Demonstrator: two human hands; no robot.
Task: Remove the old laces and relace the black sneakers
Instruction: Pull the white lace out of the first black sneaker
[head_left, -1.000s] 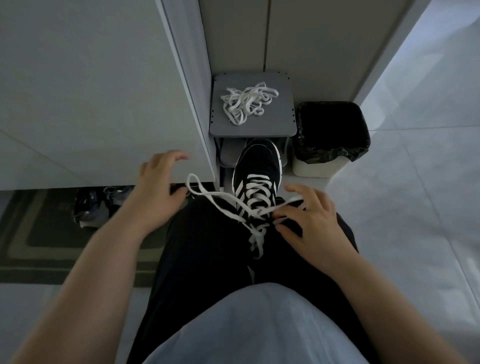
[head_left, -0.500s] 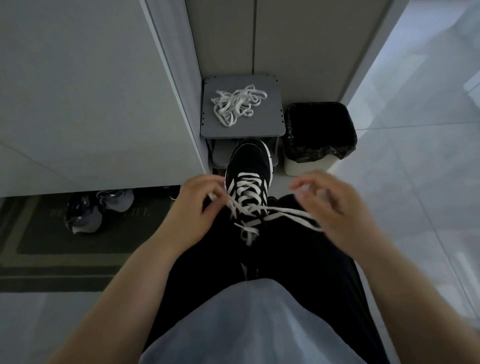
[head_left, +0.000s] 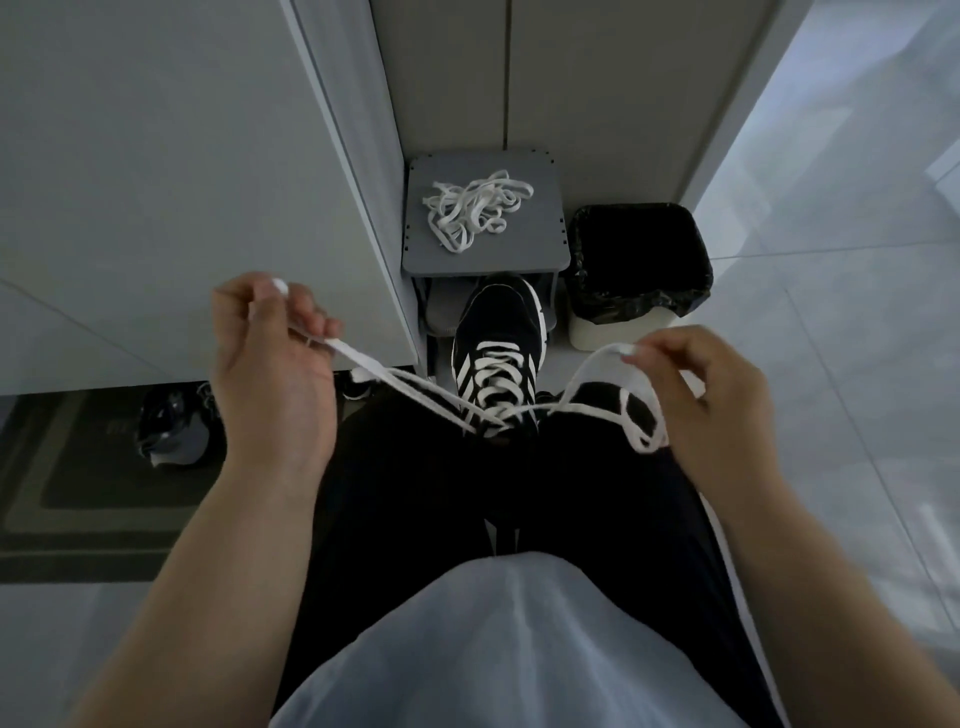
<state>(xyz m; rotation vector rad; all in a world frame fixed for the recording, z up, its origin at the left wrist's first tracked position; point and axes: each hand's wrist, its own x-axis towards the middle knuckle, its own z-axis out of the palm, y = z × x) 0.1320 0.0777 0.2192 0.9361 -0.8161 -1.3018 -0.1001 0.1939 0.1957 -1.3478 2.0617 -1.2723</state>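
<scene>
Sneaker (head_left: 500, 358) black, white-laced; lace ends pinched in both hands

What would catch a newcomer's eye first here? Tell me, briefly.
At centre, a black sneaker with white stripes points away, and its white flat lace is drawn out to both sides, one end pinched in the left hand, the other looped in the right hand. Beyond the toe, a tangled heap of loose white laces lies on a small grey square stool.
</scene>
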